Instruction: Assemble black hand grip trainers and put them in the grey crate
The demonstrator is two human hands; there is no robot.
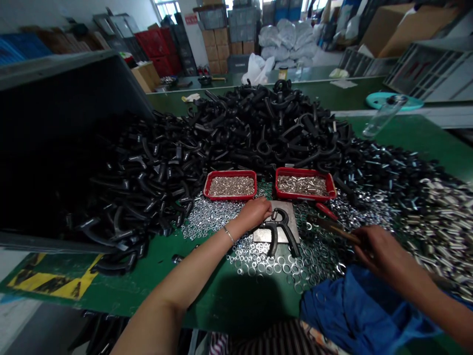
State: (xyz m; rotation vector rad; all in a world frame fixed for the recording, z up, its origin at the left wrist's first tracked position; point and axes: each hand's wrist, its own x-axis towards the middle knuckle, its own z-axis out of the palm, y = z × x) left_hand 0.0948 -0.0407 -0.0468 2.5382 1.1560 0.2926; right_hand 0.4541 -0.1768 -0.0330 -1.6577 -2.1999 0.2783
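On a square metal plate (259,236) lies a black forked plastic handle part (284,224) with a curved hook at its top and two legs toward me. My left hand (258,209) is closed in a pinch at the part's upper left. Its fingertips hide whatever they grip. My right hand (373,244) is wrapped round a hammer (342,231) by its wooden handle, the dark head pointing left toward the plate, apart from the part. Loose metal rings (269,266) lie around the plate.
Two red trays, one of tiny metal pieces (231,186), one of small pins (303,185), stand behind the plate. A large heap of black parts (258,123) rises behind. Metal sleeves (443,222) cover the right. A grey crate (121,74) lies left; blue cloth (354,310) lies near me.
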